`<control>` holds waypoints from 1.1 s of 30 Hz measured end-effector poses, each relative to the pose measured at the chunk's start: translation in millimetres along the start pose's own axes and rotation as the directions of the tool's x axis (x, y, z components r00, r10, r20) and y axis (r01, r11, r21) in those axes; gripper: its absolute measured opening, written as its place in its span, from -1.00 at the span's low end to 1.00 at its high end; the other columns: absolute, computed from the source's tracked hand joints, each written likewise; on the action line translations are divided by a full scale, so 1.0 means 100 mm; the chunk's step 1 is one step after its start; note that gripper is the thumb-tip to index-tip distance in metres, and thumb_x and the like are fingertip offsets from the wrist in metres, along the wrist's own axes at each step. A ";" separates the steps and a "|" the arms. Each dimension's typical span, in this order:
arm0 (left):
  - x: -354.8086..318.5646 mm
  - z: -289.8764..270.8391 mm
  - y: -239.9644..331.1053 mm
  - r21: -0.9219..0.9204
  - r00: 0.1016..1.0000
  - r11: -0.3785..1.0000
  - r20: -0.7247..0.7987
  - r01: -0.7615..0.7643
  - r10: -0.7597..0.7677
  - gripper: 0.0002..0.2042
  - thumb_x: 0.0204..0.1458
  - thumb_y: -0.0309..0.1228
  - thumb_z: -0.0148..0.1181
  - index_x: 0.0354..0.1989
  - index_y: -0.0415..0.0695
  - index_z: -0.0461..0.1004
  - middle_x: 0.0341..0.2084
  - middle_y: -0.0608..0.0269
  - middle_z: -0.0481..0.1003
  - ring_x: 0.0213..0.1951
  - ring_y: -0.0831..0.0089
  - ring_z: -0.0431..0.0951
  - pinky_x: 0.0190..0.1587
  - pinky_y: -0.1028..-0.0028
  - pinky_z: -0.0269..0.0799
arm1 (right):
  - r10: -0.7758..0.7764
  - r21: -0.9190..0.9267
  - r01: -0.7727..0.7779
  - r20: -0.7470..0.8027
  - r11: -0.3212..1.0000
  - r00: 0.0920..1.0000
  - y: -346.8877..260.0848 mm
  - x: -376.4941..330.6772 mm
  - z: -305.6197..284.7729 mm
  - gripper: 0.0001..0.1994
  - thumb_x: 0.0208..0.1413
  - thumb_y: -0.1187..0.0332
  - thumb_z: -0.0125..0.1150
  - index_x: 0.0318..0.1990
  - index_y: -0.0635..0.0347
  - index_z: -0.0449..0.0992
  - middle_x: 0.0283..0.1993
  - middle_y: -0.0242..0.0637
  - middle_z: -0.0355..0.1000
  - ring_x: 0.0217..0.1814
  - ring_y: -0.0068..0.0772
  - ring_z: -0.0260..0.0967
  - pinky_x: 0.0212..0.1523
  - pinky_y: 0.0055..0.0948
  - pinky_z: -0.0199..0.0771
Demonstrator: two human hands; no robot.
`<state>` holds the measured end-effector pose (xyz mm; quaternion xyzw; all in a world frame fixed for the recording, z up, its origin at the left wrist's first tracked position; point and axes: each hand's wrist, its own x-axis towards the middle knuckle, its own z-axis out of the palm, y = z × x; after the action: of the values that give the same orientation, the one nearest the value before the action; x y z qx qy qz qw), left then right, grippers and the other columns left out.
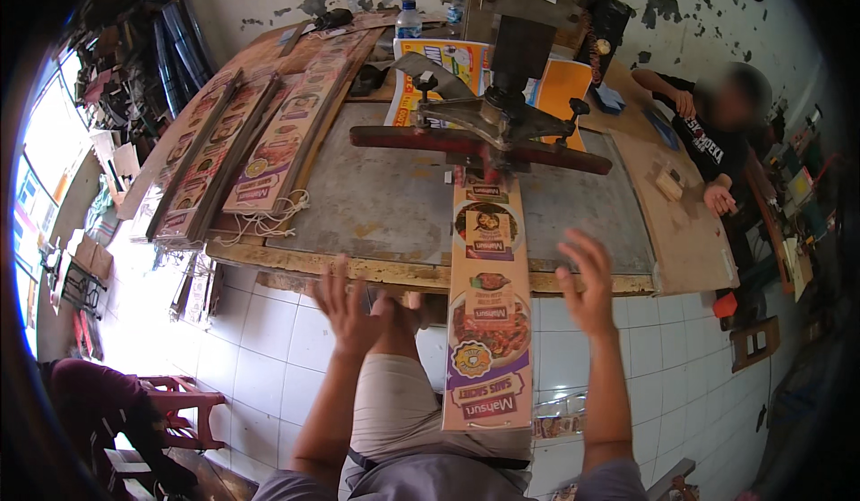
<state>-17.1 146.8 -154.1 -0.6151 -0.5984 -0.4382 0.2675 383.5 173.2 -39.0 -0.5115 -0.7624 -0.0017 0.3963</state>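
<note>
A long printed banner strip with food pictures runs from under the red bar of a press down over the table edge onto my lap. My left hand is raised left of the strip, fingers spread, holding nothing. To the strip's right, my right hand is also lifted with fingers apart and empty. Neither hand touches the strip.
The press stands on a grey metal plate on a worn wooden table. Several more banner strips lie at the table's left with white string. A person in black sits at the right. Water bottles stand at the back.
</note>
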 end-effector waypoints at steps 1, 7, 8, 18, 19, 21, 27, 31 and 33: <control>0.00 0.00 0.15 -0.115 0.995 0.992 0.079 -0.054 0.064 -0.36 0.05 -0.25 0.42 0.36 -0.02 0.39 0.54 0.02 0.28 0.59 -0.08 0.15 0.62 -0.22 -0.22 | -0.067 0.057 0.066 0.011 0.996 0.998 -0.08 -0.05 0.06 -0.64 0.43 0.16 0.25 0.22 0.15 0.61 0.41 -0.19 0.44 0.54 -0.01 0.29 0.57 0.08 0.13; 0.28 0.00 0.65 -0.377 0.862 0.884 0.310 -0.275 0.400 -0.44 0.09 -0.25 0.41 0.32 0.09 0.51 0.53 0.34 0.35 0.58 0.29 0.23 0.62 0.00 -0.12 | -0.093 0.066 0.088 0.073 0.994 0.993 -0.25 -0.10 0.27 -0.63 0.43 0.12 0.19 0.20 0.13 0.64 0.36 -0.29 0.53 0.53 -0.07 0.33 0.57 0.13 0.10; 0.31 0.00 0.69 -0.441 0.826 0.856 0.350 -0.271 0.442 -0.43 0.09 -0.27 0.40 0.34 0.12 0.51 0.53 0.39 0.36 0.58 0.34 0.24 0.60 0.05 -0.05 | -0.083 0.065 0.077 0.091 0.995 0.992 -0.26 -0.09 0.27 -0.62 0.42 0.11 0.19 0.20 0.11 0.65 0.37 -0.31 0.53 0.55 -0.07 0.30 0.58 0.14 0.07; 0.20 0.19 0.87 -0.463 0.930 0.860 0.176 -0.212 0.324 -0.45 0.06 -0.13 0.46 0.27 0.13 0.55 0.41 0.47 0.51 0.41 0.42 0.46 0.40 0.28 0.15 | -0.056 -0.007 0.059 0.206 0.998 0.977 -0.32 -0.08 0.25 -0.54 0.34 0.03 0.30 0.26 0.06 0.65 0.45 -0.40 0.49 0.61 -0.09 0.23 0.61 0.15 -0.01; 0.21 0.18 0.89 -0.492 0.937 0.850 0.170 -0.189 0.307 -0.52 0.09 -0.17 0.43 0.21 0.10 0.58 0.37 0.43 0.55 0.38 0.39 0.49 0.46 0.26 0.05 | -0.056 -0.006 0.059 0.208 0.998 0.976 -0.32 -0.08 0.25 -0.54 0.34 0.03 0.30 0.26 0.06 0.65 0.45 -0.40 0.49 0.61 -0.09 0.23 0.61 0.15 -0.01; 0.22 0.16 0.89 -0.520 0.944 0.838 0.164 -0.165 0.288 -0.59 0.12 -0.21 0.41 0.15 0.07 0.61 0.32 0.39 0.59 0.36 0.36 0.51 0.51 0.24 -0.04 | -0.050 0.010 0.049 0.198 0.999 0.979 -0.31 -0.07 0.26 -0.54 0.31 0.04 0.34 0.25 0.05 0.66 0.45 -0.41 0.50 0.62 -0.10 0.23 0.62 0.15 -0.03; 0.23 0.13 0.87 -0.479 0.933 0.856 0.180 -0.195 0.313 -0.49 0.09 -0.14 0.43 0.24 0.10 0.55 0.39 0.44 0.53 0.38 0.42 0.49 0.36 0.24 0.18 | -0.038 0.005 0.038 0.193 0.999 0.980 -0.34 -0.07 0.26 -0.54 0.30 0.03 0.37 0.24 0.03 0.67 0.44 -0.44 0.51 0.63 -0.10 0.22 0.62 0.14 -0.04; 0.26 0.10 0.91 -0.510 0.939 0.848 0.199 -0.146 0.282 -0.62 0.16 -0.22 0.37 0.16 0.07 0.59 0.32 0.41 0.58 0.34 0.38 0.52 0.48 0.23 0.02 | -0.052 -0.001 0.053 0.194 0.999 0.980 -0.30 -0.07 0.27 -0.54 0.29 0.04 0.38 0.25 0.03 0.66 0.45 -0.45 0.51 0.63 -0.11 0.22 0.63 0.14 -0.05; 0.26 0.09 0.91 -0.520 0.938 0.844 0.209 -0.133 0.276 -0.61 0.16 -0.21 0.36 0.16 0.07 0.58 0.33 0.41 0.58 0.35 0.38 0.51 0.47 0.22 0.04 | -0.038 0.006 0.038 0.201 0.999 0.979 -0.32 -0.08 0.25 -0.53 0.29 0.03 0.38 0.26 0.02 0.65 0.45 -0.45 0.50 0.64 -0.10 0.20 0.64 0.14 -0.07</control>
<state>70.0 154.7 -117.8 -0.7788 -0.4263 -0.4563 0.0595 344.4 162.3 -48.2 -0.4940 -0.8083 0.0432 0.3175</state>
